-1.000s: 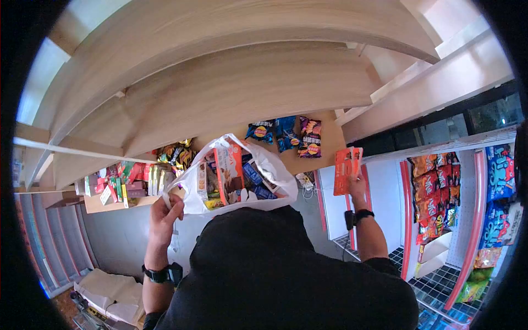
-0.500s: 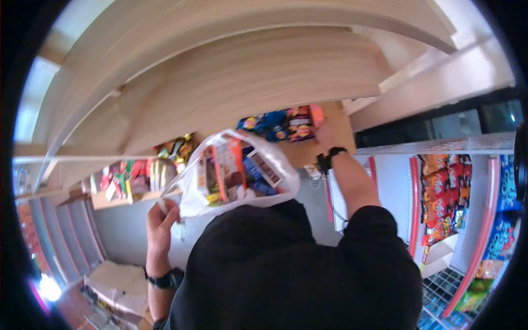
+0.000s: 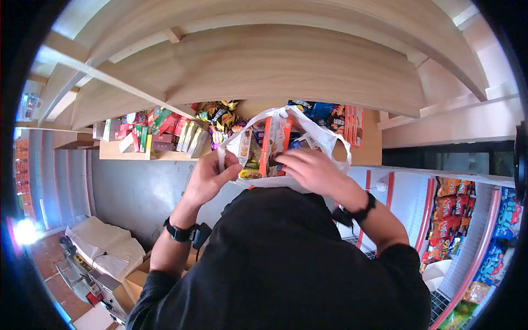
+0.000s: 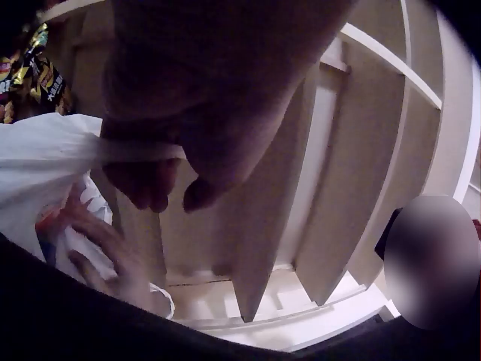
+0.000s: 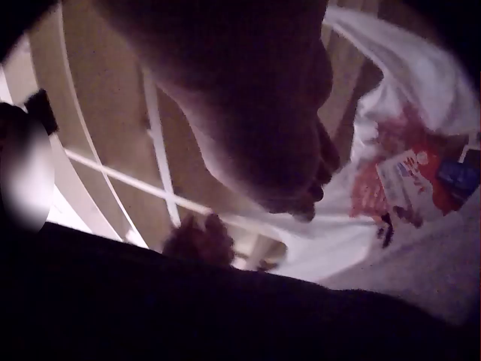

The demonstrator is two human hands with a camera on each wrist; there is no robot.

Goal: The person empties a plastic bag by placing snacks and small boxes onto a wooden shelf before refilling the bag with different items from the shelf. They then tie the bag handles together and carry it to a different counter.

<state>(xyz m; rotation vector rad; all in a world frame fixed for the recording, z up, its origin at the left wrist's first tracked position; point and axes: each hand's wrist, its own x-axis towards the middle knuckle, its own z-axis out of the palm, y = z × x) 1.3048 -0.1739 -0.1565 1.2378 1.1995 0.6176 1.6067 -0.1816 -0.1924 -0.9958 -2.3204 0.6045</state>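
A white plastic bag (image 3: pixel 338 148) hangs open in front of my body, filled with snack packs. My left hand (image 3: pixel 212 175) grips its handle, and the stretched white strip shows between the fingers in the left wrist view. Over the bag's mouth reaches my right hand (image 3: pixel 312 168), its fingers loosely bent at the edge of an upright orange box (image 3: pixel 274 140). A yellow pack (image 3: pixel 250 174) lies low in the bag near the left hand. In the right wrist view the right hand (image 5: pixel 278 150) is dark, above the white plastic and a red-orange pack (image 5: pixel 417 180).
Behind the bag runs a wooden shelf (image 3: pixel 367 157). Orange packs (image 3: pixel 353 125) stand at its right end beside blue chip bags (image 3: pixel 316 110). Black-and-gold bags (image 3: pixel 220 116) and small boxes (image 3: pixel 165 137) fill its left part. Snack bags (image 3: pixel 448 214) hang on a rack at right.
My right hand carried orange packs to the shelf's right end, let go of them, and came back to the bag. The left hand keeps its grip; bag and hand now sit further right in view.
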